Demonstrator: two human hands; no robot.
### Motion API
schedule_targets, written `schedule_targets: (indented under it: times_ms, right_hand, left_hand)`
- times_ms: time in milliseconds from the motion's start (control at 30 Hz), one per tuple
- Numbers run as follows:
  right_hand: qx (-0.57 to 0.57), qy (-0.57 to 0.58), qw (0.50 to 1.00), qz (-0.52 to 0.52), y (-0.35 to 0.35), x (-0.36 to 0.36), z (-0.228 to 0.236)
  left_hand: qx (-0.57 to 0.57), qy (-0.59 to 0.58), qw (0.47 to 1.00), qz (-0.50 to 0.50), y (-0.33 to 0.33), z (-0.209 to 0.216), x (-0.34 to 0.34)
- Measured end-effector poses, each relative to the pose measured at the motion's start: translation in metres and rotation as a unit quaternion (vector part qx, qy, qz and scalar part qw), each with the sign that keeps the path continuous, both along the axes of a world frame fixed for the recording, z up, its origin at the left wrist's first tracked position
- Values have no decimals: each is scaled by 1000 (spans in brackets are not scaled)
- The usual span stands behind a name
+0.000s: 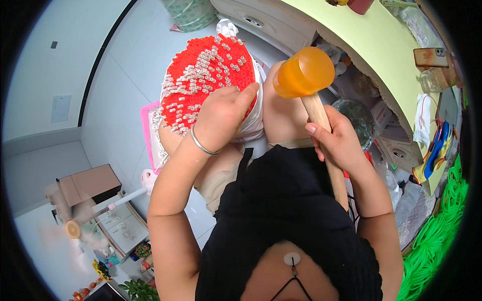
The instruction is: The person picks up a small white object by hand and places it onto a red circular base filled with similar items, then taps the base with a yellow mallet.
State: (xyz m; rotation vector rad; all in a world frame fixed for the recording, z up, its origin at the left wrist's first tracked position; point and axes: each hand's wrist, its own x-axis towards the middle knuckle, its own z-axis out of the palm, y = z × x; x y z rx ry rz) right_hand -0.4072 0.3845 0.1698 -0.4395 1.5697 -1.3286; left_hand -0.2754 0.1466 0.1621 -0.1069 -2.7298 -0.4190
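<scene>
My right hand (337, 138) is wrapped around the wooden handle (318, 113) of a mallet. Its amber, see-through head (305, 72) is raised over my thigh, beside a large round bundle. Red tubes (240, 74) packed tightly together make up the bundle, with many short white tubes (201, 65) sticking up at uneven heights. My left hand (223, 113) rests at the near right part of the bundle, its fingers curled under and thumb pointing away. What those fingers hold, if anything, is hidden beneath the hand.
A pink basket (147, 125) with white pieces stands left of the bundle. On the right, a yellow-green tabletop (386, 55) carries a phone (431, 57) and a glass jar (432, 80). Bright green cord (432, 261) lies heaped at the lower right. Drawers (253, 21) are beyond.
</scene>
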Motion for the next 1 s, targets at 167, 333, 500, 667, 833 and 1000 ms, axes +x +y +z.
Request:
schedule_targets:
  times_ms: [167, 333, 500, 667, 833, 1000]
  right_hand:
    - [-7, -16, 1000, 2, -1, 3, -4]
    - [-5, -20, 1000, 19, -3, 9, 0]
    - [-5, 40, 997, 67, -10, 15, 24]
    - [-84, 233, 962, 117, -15, 25, 39]
    - [30, 354, 917, 180, -37, 23, 17]
    - [-29, 194, 976, 95, -32, 40, 46]
  left_hand:
    - [-70, -40, 996, -31, 1, 1, -6]
    - [-67, -50, 996, -15, -2, -3, -8]
    - [66, 3, 997, 49, -5, 14, 16]
    - [276, 220, 880, 317, -54, -4, 87]
    - [163, 8, 810, 563, -160, -121, 230]
    - [103, -410, 744, 517, -148, -225, 299]
